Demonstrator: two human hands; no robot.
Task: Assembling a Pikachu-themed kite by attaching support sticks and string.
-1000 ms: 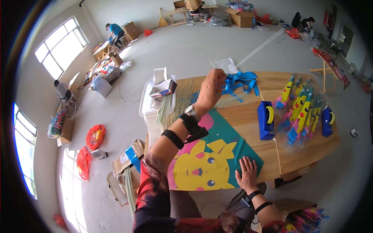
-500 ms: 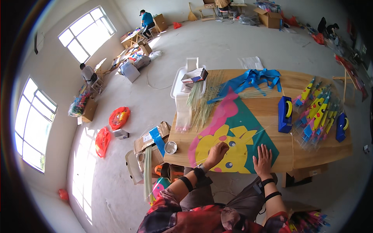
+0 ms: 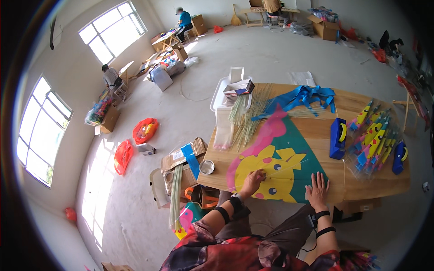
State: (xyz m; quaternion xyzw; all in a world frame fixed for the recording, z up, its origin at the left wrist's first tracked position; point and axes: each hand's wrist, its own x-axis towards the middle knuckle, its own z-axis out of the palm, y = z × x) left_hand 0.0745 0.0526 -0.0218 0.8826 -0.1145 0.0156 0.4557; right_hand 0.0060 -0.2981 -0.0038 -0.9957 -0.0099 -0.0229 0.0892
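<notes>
A triangular kite sheet (image 3: 296,176), pink, green and yellow with a cartoon face, lies flat on the wooden table (image 3: 357,183) before me. My left hand (image 3: 254,180) is closed over the yellow face, pinching a thin pale stick (image 3: 291,164) that runs slantwise across the sheet. My right hand (image 3: 318,189) lies flat, fingers spread, at the green right corner of the sheet. Beyond the sheet's tip are blue ribbons (image 3: 300,97) and a loose bundle of thin pale sticks (image 3: 251,122).
Right of the sheet stand a blue tape dispenser (image 3: 337,140), folded kites in clear bags (image 3: 373,135) and another dispenser (image 3: 398,158). A white tray (image 3: 219,97) with a small box (image 3: 238,88) sits at the far left edge; a tape roll (image 3: 206,167) is nearer. Other people sit farther off.
The whole view has shifted, with the table now slightly farther right. My left hand stays closed over the yellow face, and my right hand stays flat at the green corner.
</notes>
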